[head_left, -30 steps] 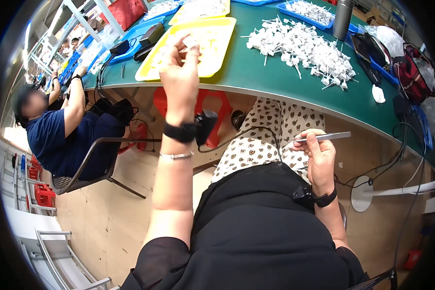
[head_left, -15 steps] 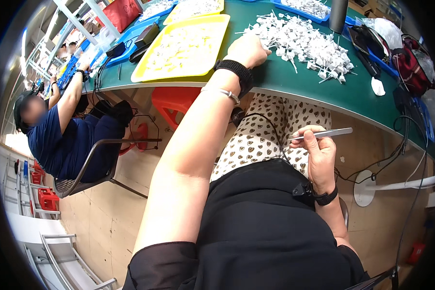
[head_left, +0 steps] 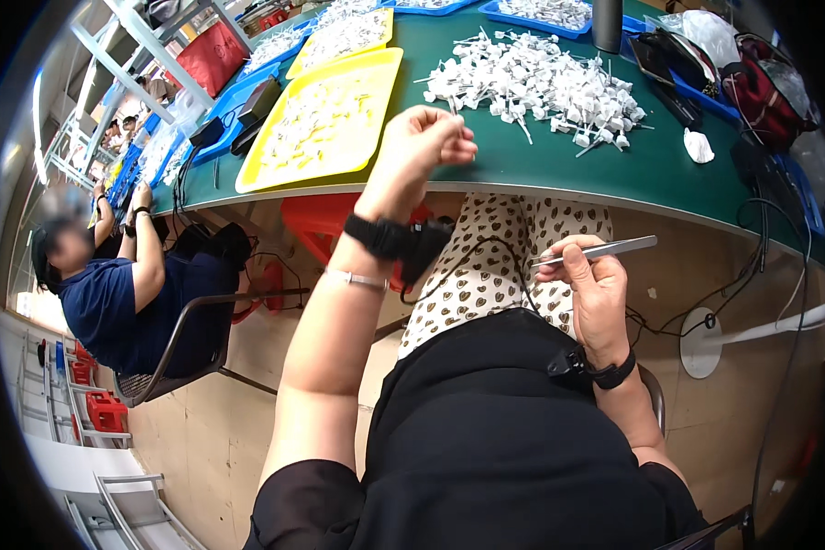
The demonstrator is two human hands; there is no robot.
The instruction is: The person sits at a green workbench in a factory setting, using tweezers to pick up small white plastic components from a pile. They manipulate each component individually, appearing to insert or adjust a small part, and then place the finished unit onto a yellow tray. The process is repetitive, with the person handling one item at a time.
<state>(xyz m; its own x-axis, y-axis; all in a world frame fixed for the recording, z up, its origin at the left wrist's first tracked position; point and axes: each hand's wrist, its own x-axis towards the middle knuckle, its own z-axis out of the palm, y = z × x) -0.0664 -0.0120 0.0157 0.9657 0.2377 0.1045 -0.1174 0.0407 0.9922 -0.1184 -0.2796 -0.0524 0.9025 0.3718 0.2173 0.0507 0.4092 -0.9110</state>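
Green counter (head_left: 559, 170) fills the top of your view, its front edge curving over your lap in the patterned trousers (head_left: 495, 266). On its left part sits a yellow tray (head_left: 325, 124) strewn with small white pieces, with blue trays (head_left: 220, 115) just beyond it. Spread across the middle is a heap of small white plastic parts (head_left: 536, 78) with thin stems. A dark cylinder (head_left: 607, 23) stands behind that heap, and bags (head_left: 770, 78) lie at the right end, with a crumpled white scrap (head_left: 697, 145) near them.

To your left, well apart, another person in a dark blue top (head_left: 110, 307) sits on a chair at the same counter.

Your left hand (head_left: 422, 147) is raised over the counter's front edge, just short of the heap, fingers curled together with the tips pinched; a thin pale stem seems to show at the fingertips, but you cannot tell for sure what it grips. A black wristband (head_left: 380, 236) and a thin bracelet sit on that wrist.

Your right hand (head_left: 596, 293) rests low above your lap, below the counter's edge, closed around metal tweezers (head_left: 600, 250) that point right, well apart from the heap.
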